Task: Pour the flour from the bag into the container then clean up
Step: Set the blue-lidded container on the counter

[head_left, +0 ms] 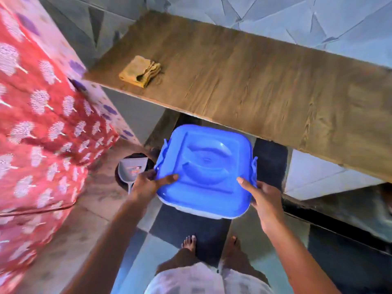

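A square container with a blue lid (204,170) hangs in the air in front of the wooden table (265,81), below its front edge. My left hand (150,182) grips its left side, thumb laid on the lid. My right hand (262,198) grips its right side near the blue side latch, thumb on the lid. The lid is on and hides what is inside. No flour bag is in view.
A folded yellow cloth (140,71) lies on the table's left part. A grey dustpan (130,172) rests on the floor by a dark round object. A red patterned fabric-covered block (42,134) stands at the left. My bare feet stand on the tiled floor.
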Demonstrator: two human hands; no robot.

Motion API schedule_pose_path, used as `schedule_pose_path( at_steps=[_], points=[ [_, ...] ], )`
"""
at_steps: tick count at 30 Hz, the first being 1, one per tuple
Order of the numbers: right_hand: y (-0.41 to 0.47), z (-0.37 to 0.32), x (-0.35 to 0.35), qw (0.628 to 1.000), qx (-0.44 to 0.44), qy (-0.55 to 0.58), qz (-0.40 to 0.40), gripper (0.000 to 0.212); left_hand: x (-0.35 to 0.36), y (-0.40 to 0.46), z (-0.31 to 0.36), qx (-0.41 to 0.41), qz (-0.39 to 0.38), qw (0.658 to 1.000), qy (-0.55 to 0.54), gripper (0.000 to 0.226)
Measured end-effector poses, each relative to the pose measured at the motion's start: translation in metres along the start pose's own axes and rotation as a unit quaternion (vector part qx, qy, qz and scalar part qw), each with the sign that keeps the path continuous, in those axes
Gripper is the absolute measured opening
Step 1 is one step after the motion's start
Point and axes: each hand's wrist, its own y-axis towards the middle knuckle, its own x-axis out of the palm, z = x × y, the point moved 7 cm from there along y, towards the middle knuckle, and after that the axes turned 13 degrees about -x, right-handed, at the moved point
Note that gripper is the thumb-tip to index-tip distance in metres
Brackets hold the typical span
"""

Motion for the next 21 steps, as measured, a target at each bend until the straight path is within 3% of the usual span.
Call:
schedule_pose_path(
  at_steps=[2, 5, 7, 10, 16, 18, 21],
  points=[
    [-0.011, -0.033, 0.005, 1.000, -0.029, 0.005, -0.002, 0.101, -0.006, -0.022, 0.030, 0.016, 0.004, 1.000, 0.012, 0.082],
    [-0.018, -0.078, 0.010, 0.998, -0.059, 0.026, -0.007, 0.082, -0.012, -0.044, 0.073, 0.042, 0.028, 0.998, 0.029, 0.034],
    [-0.016, -0.105, 0.013, 0.996, -0.084, 0.036, -0.008, 0.080, -0.010, -0.055, 0.103, 0.050, 0.030, 0.997, 0.043, 0.027],
    [-0.002, -0.142, 0.011, 0.990, -0.133, 0.040, 0.023, 0.098, 0.000, -0.062, 0.147, 0.051, 0.022, 0.997, 0.062, 0.044],
    [0.056, -0.206, -0.017, 0.974, -0.188, 0.042, 0.116, 0.080, 0.043, -0.051, 0.242, 0.081, 0.011, 0.990, 0.112, 0.076],
    [0.087, -0.224, -0.028, 0.971, -0.203, 0.045, 0.116, 0.088, 0.062, -0.033, 0.275, 0.099, 0.015, 0.987, 0.127, 0.092],
    [0.140, -0.254, -0.043, 0.965, -0.230, 0.049, 0.115, 0.109, 0.098, -0.012, 0.319, 0.118, 0.025, 0.985, 0.127, 0.097]
  ],
)
